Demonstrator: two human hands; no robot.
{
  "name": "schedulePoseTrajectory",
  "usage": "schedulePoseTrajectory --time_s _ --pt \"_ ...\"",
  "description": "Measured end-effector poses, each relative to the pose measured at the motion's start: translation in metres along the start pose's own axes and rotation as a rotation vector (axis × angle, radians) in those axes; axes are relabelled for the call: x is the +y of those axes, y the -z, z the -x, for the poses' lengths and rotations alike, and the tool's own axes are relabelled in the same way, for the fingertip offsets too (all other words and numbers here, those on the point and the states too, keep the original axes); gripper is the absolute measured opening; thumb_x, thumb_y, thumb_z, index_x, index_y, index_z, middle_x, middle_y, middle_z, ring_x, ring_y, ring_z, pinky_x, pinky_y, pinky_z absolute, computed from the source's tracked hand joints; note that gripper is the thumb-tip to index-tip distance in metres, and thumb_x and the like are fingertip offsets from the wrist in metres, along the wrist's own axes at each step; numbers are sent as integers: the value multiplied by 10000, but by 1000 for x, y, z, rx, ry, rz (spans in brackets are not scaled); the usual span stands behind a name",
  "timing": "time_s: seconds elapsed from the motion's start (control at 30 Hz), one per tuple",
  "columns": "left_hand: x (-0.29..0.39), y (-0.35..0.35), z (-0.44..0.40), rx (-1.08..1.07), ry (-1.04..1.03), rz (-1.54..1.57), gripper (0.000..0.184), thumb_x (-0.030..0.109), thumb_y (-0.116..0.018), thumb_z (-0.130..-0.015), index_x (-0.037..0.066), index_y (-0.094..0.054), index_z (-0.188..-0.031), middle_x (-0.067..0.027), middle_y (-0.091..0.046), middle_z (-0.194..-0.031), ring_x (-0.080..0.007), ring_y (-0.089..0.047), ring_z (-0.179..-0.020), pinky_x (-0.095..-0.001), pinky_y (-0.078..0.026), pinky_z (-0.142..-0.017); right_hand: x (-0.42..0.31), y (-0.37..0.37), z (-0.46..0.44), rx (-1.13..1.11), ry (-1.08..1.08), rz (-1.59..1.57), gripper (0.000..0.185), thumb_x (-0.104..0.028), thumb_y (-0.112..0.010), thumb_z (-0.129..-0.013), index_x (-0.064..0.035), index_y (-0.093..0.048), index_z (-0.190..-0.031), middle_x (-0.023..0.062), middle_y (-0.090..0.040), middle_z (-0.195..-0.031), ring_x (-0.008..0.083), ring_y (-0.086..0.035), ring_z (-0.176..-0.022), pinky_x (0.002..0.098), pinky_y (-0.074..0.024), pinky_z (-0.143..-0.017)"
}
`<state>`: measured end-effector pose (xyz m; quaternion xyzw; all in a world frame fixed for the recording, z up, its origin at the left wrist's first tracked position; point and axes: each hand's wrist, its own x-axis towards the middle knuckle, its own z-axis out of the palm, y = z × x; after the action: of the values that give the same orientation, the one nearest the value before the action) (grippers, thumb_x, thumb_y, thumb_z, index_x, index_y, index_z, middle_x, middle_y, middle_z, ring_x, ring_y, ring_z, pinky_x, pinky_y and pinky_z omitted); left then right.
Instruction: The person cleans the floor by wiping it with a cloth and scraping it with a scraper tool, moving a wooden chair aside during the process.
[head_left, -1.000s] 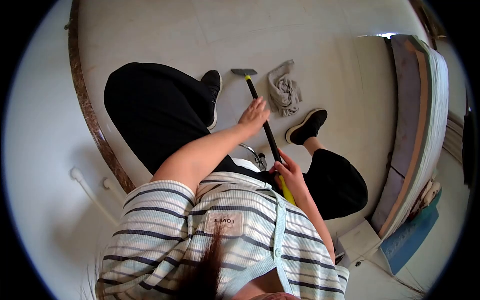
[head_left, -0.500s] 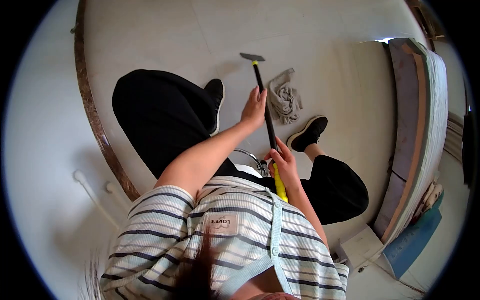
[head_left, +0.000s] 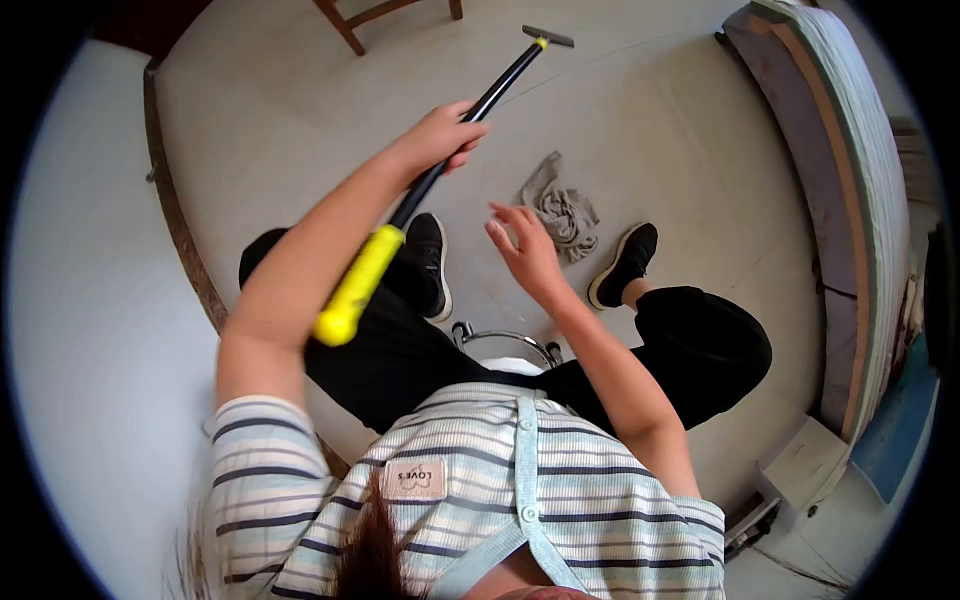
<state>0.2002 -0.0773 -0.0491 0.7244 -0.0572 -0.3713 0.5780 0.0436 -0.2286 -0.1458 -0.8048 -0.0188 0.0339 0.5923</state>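
My left hand (head_left: 440, 140) is closed around the black shaft of a long-handled tool (head_left: 425, 185). It has a bright yellow grip and a short grey crosswise head, shaped like a hammer or a scraper; I cannot tell which. The head points away from me to the upper right, while the grip lies along my left forearm. My right hand (head_left: 525, 248) is apart from the tool, fingers spread and holding nothing. Just beyond it, a crumpled grey cloth (head_left: 567, 215) lies on the floor between my feet.
I sit on a seat with a chrome frame (head_left: 508, 338). A wall (head_left: 90, 260) with a brown skirting strip runs along the left. Wooden chair legs (head_left: 385, 12) show at the top. A thick stack of mattress-like pads (head_left: 800, 180) stands at the right, near a white box (head_left: 805, 465).
My right hand has let go of the tool's lower end. My left hand has swung the tool up and leftward, tilting it. The view has shifted, bringing chair legs into sight.
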Motion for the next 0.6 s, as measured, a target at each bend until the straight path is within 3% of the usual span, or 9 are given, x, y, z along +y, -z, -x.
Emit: schedulePoseTrajectory --time_s 0.03,0.1,0.17,0.2,0.3,0.47,0.53,0.57,0.6 --pt "9 8 12 -48 11 -125 287 159 -513 -887 28 -447 -1134 13 -452 -590 -63 -423 -408 -219 -341 -348 27 5 -6 96 106 387 502 -214 -653 -803 -64 -476 -1247 159 -558 -1063 278 -556 -992 351 -455 -834" --pt "8 11 32 -13 76 -213 497 161 -529 -881 7 -340 -1314 9 -444 -577 -72 -416 -390 -224 -344 -343 98 17 -10 103 -12 529 610 -210 -706 -706 -95 -459 -1252 160 -485 -1235 365 -456 -1128 437 -423 -884" --pt "-5 11 44 -49 168 -255 580 165 -543 -876 15 -276 -1368 0 -441 -570 -78 -421 -391 -232 -348 -349 133 30 -8 17 -290 735 709 -203 -716 -677 -184 -403 -1313 141 -364 -1363 410 -356 -1216 537 -381 -908" --pt "-7 4 49 -33 225 -272 571 168 -544 -875 29 -288 -1366 -2 -440 -571 -78 -420 -397 -235 -346 -356 155 33 -8 -42 -391 756 768 -182 -702 -674 -291 -350 -1348 130 -262 -1429 436 -259 -1279 621 -337 -909" --pt "-5 -17 54 21 250 -410 552 165 -545 -874 78 -317 -1369 -7 -449 -585 -78 -407 -410 -238 -335 -376 193 37 -1 -202 -438 855 772 -172 -679 -685 -340 -335 -1356 114 -230 -1446 441 -219 -1304 638 -318 -921" --pt "0 -11 37 -19 293 -413 527 164 -542 -873 73 -343 -1352 -25 -487 -633 -85 -419 -428 -241 -352 -400 261 28 -12 -79 -346 863 662 -125 -662 -686 -305 -442 -1284 131 -356 -1352 426 -336 -1215 540 -379 -905" --pt "-6 -3 33 3 254 -508 523 172 -539 -873 57 -345 -1344 -42 -499 -654 -95 -436 -441 -253 -378 -423 263 44 -36 -85 -544 607 551 -90 -616 -704 -197 -488 -1230 144 -376 -1329 379 -432 -1130 438 -431 -876" --pt "-6 0 31 23 258 -562 522 177 -536 -873 49 -344 -1341 -49 -502 -662 -97 -442 -449 -260 -391 -434 269 46 -48 134 -580 468 529 -107 -625 -701 -142 -496 -1213 174 -425 -1219 385 -452 -1073 429 -420 -881" --pt "-5 4 28 25 279 -622 524 183 -530 -871 36 -339 -1336 -116 -549 -689 -193 -522 -489 -320 -436 -504 275 48 -62 351 -612 324 516 -123 -634 -698 -86 -504 -1196 204 -475 -1109 390 -472 -1016 420 -409 -887"
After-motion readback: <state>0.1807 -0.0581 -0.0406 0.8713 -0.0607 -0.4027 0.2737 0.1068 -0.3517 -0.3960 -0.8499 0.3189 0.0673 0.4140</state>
